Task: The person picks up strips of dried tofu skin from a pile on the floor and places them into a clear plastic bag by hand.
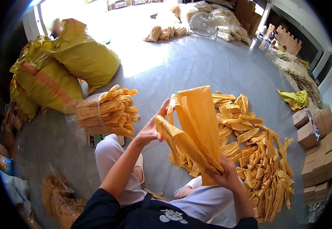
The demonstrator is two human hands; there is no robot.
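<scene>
In the middle of the frame, the right hand (pixel 227 173) grips the bottom of a bunch of yellow sheets (pixel 196 129). The left hand (pixel 152 129) pinches one sheet's top edge. This looks like sorting; next, peel that sheet gently off, near the loose pile (pixel 265 160) on the floor (pixel 196 65).

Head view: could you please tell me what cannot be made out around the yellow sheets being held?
- Right hand: palm and fingertips hidden behind the yellow sheets.
- Loose pile: near part covered by the held sheets.
- Bagged stack: lower edge hidden by the knee.
- Left hand: fingertips hidden by the sheets.
</scene>
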